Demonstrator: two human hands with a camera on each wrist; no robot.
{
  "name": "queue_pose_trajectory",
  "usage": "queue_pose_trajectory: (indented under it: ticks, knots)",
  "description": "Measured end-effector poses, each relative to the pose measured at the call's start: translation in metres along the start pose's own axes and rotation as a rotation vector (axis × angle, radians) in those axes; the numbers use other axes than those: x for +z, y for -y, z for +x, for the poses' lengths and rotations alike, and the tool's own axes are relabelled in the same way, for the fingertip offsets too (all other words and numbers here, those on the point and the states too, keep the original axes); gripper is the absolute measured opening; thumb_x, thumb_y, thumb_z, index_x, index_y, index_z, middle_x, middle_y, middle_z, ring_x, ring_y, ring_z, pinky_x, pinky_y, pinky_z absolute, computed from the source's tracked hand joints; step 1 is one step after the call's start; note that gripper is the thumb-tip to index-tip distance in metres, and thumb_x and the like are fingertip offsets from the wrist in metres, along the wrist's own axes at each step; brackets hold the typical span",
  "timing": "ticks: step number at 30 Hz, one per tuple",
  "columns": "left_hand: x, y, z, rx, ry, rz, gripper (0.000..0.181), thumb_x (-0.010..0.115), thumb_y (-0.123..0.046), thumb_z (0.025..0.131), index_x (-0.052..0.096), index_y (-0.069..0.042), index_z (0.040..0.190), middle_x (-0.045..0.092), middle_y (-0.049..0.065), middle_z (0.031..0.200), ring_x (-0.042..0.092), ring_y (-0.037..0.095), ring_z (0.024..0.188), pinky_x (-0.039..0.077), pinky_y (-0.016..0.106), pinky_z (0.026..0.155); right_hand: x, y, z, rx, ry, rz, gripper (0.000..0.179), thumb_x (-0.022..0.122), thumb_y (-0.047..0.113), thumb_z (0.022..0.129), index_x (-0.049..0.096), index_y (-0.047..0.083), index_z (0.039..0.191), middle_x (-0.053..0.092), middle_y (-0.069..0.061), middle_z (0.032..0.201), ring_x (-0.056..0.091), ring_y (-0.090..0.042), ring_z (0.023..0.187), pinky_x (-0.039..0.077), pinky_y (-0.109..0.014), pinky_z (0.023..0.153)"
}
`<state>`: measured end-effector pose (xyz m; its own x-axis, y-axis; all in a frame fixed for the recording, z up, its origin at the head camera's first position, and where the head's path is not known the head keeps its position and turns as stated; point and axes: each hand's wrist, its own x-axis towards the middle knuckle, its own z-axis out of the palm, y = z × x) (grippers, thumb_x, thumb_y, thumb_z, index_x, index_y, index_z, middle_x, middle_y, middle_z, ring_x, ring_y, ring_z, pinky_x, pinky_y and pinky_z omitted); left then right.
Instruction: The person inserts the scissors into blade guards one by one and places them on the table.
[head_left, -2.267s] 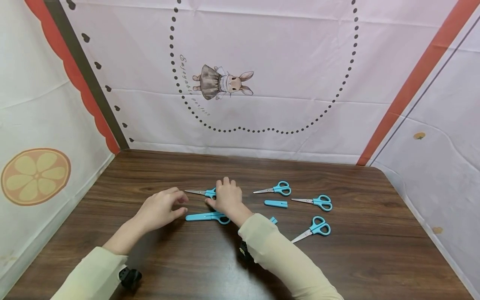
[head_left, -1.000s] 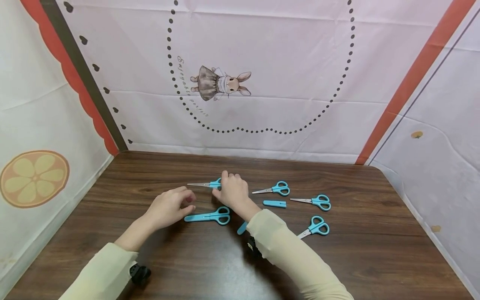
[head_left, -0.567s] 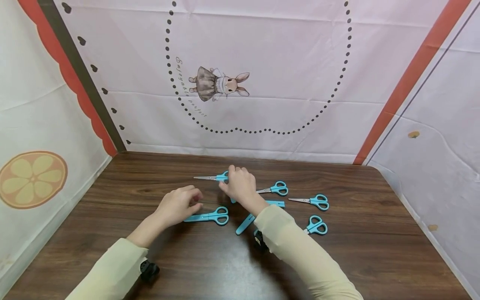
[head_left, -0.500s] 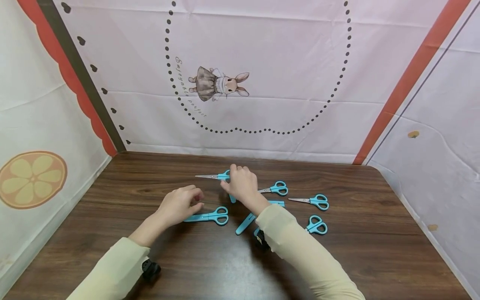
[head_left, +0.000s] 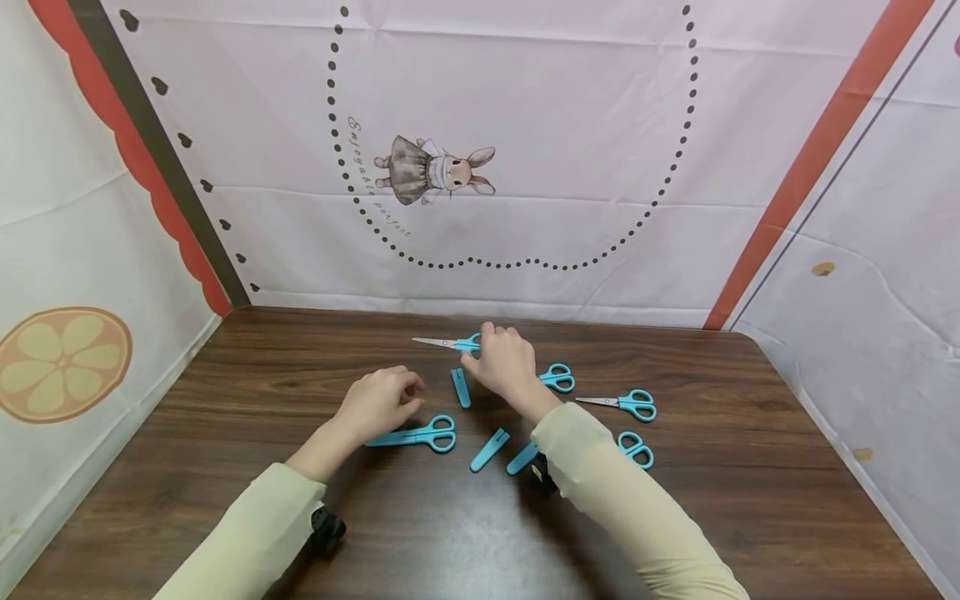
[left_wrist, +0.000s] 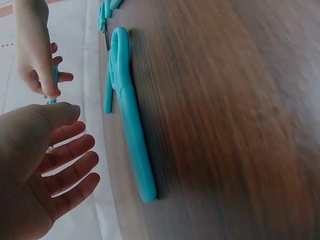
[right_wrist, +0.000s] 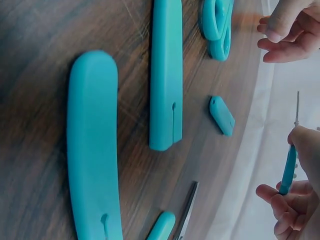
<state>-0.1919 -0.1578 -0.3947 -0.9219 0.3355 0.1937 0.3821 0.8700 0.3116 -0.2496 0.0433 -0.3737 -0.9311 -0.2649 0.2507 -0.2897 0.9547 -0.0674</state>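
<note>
My right hand (head_left: 506, 362) grips a small pair of scissors (head_left: 444, 342) by their light-blue handles, blades bare and pointing left. The right wrist view shows the scissors (right_wrist: 288, 172) raised off the table, handle between thumb and fingers. My left hand (head_left: 381, 404) holds nothing; its fingers are loosely bent in the left wrist view, above a second pair of scissors (left_wrist: 131, 125) lying in a blue blade cover. A loose blade cover (head_left: 461, 388) lies between the hands. Two more blade covers, one left (head_left: 490, 450) and one partly behind the right sleeve (head_left: 522, 458), lie nearer.
To the right lie bare scissors (head_left: 636, 405), others partly hidden behind the right hand (head_left: 557, 378), and another pair (head_left: 636, 450) partly behind the right sleeve. The brown wood table (head_left: 420, 542) meets a printed cloth wall (head_left: 562, 167) at the back.
My right hand has moved right and farther back, carrying the scissors along. My left hand has shifted right over the covered scissors. The blade cover beneath the right hand has come into full view.
</note>
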Motion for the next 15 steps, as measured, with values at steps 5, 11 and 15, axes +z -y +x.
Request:
queue_pose_trajectory:
  ticks: [5,11,15]
  knots:
    - [0.003,-0.005,0.006,-0.008,0.014,-0.012,0.018,0.068,-0.023,0.082,0.069,-0.011,0.096,0.062,-0.002,0.085,0.056,0.009,0.067,0.045,0.027,0.056,-0.003,-0.006,-0.001,0.006,-0.009,0.009,0.047,0.054,0.051,0.085,0.057,0.007,0.099,0.059,-0.004,0.069,0.056,-0.019,0.063,0.043,-0.03,0.044]
    - [0.008,-0.01,0.014,-0.053,0.053,0.001,0.021,0.068,-0.026,0.082,0.07,-0.012,0.098,0.062,-0.001,0.086,0.057,0.011,0.07,0.046,0.028,0.057,-0.009,-0.015,-0.002,0.008,-0.037,-0.004,0.045,0.057,0.05,0.084,0.058,0.006,0.095,0.058,-0.005,0.066,0.056,-0.02,0.063,0.044,-0.031,0.045]
    - [0.012,-0.014,0.019,-0.074,0.077,-0.006,0.022,0.067,-0.026,0.083,0.07,-0.012,0.099,0.061,-0.002,0.084,0.054,0.01,0.068,0.044,0.027,0.056,-0.009,-0.02,-0.003,0.019,-0.049,-0.015,0.044,0.058,0.049,0.083,0.058,0.006,0.094,0.059,-0.005,0.068,0.057,-0.021,0.065,0.045,-0.033,0.046]
